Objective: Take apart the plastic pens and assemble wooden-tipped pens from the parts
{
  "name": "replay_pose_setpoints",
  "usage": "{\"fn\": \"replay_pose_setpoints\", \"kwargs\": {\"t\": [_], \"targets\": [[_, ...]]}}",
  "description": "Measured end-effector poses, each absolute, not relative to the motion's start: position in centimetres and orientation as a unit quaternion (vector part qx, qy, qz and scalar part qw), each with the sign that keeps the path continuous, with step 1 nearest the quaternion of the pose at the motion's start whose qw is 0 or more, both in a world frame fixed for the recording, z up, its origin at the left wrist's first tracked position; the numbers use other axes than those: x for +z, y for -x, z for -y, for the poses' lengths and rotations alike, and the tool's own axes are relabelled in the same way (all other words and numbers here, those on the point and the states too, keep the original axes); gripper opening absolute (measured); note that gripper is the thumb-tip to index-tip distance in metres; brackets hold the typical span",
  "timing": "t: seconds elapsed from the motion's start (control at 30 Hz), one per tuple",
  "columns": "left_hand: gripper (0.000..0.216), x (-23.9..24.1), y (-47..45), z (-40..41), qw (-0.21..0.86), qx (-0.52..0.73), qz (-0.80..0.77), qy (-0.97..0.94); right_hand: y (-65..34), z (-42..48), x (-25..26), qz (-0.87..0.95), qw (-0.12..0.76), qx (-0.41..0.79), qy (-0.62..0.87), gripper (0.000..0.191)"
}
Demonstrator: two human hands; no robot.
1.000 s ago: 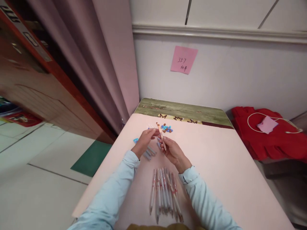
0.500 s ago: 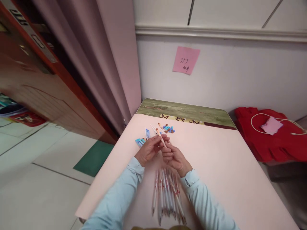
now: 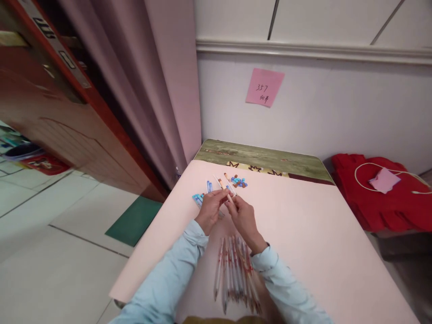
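The left hand and right hand pinch 1 slim, cream, brown-topped, plastic-looking pen; a loosened grip could drop it.

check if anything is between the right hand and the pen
Nothing visible: the right hand and left hand both have fingers on the pen. The bunch of clear pens lies nearer the body, and the small colored pieces lie beyond.

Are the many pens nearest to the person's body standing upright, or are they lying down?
Lying down: the pens rest lengthwise on the pale tabletop, close side by side, some overlapping.
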State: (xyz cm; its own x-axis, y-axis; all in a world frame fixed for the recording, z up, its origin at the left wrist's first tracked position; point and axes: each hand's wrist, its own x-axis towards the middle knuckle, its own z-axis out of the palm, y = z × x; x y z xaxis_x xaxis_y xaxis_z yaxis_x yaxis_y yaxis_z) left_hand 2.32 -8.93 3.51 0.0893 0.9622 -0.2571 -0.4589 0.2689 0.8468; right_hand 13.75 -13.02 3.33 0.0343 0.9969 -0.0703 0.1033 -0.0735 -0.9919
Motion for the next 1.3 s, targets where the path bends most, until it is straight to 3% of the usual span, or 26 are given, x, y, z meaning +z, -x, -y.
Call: {"fn": "replay_pose_setpoints", "kwargs": {"t": [0.07, 0.17, 0.23, 0.33, 0.47, 0.63, 0.77, 0.87, 1.07, 1.17, 1.3], "targets": [[0.024, 3.6, -2.1, 8.7, 0.69, 0.515, -0.425, -0.28, -13.7, 12.9, 3.3, 0.464, 0.459, 0.515, 0.556, 0.038], [0.023, 3.5, -1.7, 8.6, 0.704, 0.507, -0.415, -0.273, -14.0, 12.6, 3.3, 0.333, 0.406, 0.696, 0.49, 0.049], [0.022, 3.4, -1.6, 8.6, 0.703, 0.507, -0.408, -0.287, -14.3, 12.5, 3.2, 0.257, 0.399, 0.763, 0.44, 0.047], [0.023, 3.3, -1.8, 8.8, 0.69, 0.514, -0.419, -0.29, -14.4, 12.6, 2.9, 0.249, 0.453, 0.736, 0.438, 0.037], [0.023, 3.7, -2.2, 9.0, 0.674, 0.535, -0.431, -0.271, -14.1, 13.1, 3.0, 0.293, 0.513, 0.65, 0.478, 0.043], [0.022, 4.2, -2.4, 9.0, 0.68, 0.529, -0.417, -0.288, -14.2, 13.0, 3.4, 0.249, 0.427, 0.736, 0.462, 0.051], [0.021, 4.0, -2.4, 8.8, 0.665, 0.545, -0.43, -0.275, -14.3, 12.8, 3.0, 0.278, 0.478, 0.693, 0.462, 0.042], [0.023, 3.9, -2.6, 8.7, 0.66, 0.543, -0.445, -0.268, -14.2, 12.8, 2.8, 0.289, 0.509, 0.65, 0.485, 0.046], [0.025, 3.9, -2.7, 8.0, 0.676, 0.521, -0.442, -0.277, -15.2, 12.3, 2.7, 0.267, 0.436, 0.74, 0.437, 0.049], [0.022, 3.9, -1.7, 6.7, 0.654, 0.526, -0.479, -0.258, -16.4, 12.0, 2.2, 0.346, 0.413, 0.676, 0.502, 0.041], [0.017, 3.2, -0.1, 4.8, 0.576, 0.489, -0.584, -0.297, -17.8, 11.5, 1.9, 0.53, 0.349, 0.396, 0.664, 0.029]]}}
